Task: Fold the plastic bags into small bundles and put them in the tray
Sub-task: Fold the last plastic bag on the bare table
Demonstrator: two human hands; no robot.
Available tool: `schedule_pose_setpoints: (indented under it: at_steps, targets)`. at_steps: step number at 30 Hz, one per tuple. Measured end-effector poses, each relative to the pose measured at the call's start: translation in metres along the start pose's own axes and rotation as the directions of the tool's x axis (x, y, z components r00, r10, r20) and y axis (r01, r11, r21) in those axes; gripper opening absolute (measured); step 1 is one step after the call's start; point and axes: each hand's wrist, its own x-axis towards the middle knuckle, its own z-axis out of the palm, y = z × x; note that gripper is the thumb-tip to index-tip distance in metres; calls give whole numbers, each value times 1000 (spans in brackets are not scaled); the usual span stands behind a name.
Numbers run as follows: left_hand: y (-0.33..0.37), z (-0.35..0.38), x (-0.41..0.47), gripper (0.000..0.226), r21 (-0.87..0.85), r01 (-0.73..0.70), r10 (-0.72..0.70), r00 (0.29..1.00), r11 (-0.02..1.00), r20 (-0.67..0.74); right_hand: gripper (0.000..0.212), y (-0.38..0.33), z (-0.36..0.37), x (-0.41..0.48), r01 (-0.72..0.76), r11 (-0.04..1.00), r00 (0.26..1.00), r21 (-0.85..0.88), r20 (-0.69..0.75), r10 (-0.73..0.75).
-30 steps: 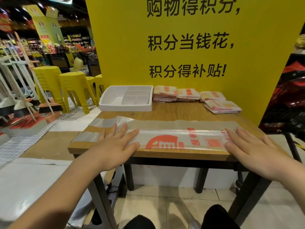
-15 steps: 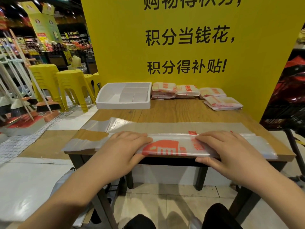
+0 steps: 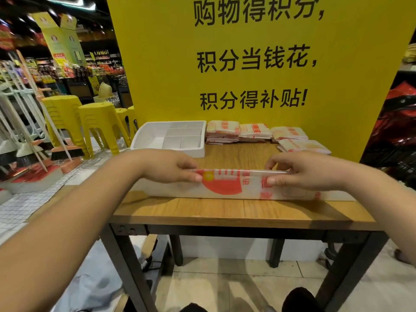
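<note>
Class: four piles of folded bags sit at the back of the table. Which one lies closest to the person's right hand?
The far-right pile, the only one set forward from the yellow board; the rest line up against it.

A wooden table (image 3: 225, 210) with dark metal legs (image 3: 126, 266) stands on a pale tiled floor (image 3: 236, 289). Right behind it rises a tall yellow board (image 3: 157, 64) bearing 3 lines of large black Chinese characters (image 3: 254, 60). To the left of the board are yellow plastic stools (image 3: 99, 124), 2 large ones in front and smaller ones behind. Further left, brooms (image 3: 65, 153) with long pale handles lean in a row. Beyond them, shop shelves (image 3: 101, 64) packed with goods fill the dim background under a hanging green-yellow sign (image 3: 60, 39). At the right edge sits something glossy and red (image 3: 400, 113), too unclear to name.
</note>
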Motion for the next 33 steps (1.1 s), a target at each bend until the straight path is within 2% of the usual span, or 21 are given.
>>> schedule_pose_setpoints:
  at_steps: [3,6,9,13,17,22,25,28,33]
  targets:
    - [-14,8,18,32,-99,26,-37,992,995,-117,48,2,1,14,-51,998,998,-24,-24,50]
    - [-27,28,24,29,-101,61,-84,966,993,-244,61,9,14,23,-147,970,984,-194,-125,125]
    - [-33,47,23,28,-47,49,-64,914,998,-400,52,15,33,24,-175,961,964,-213,-236,123]
    - [-40,69,27,28,-52,4,-30,852,999,-522,41,21,53,28,-152,968,931,-199,-359,73]
    - [-46,78,34,28,-127,-13,-63,816,992,-574,30,25,60,34,-121,986,882,-115,-468,54]
    - [-45,75,38,25,-173,-45,-73,781,984,-620,17,29,59,42,-119,993,871,-3,-481,103]
    - [-43,75,38,27,-156,-38,-69,779,987,-624,11,30,63,44,-63,993,861,97,-498,103]
    - [-38,76,38,28,-86,1,-53,790,996,-611,15,28,67,44,-2,996,854,89,-517,48]
    - [-31,78,36,33,-40,37,-53,833,998,-550,23,25,65,42,-52,998,883,44,-465,66]
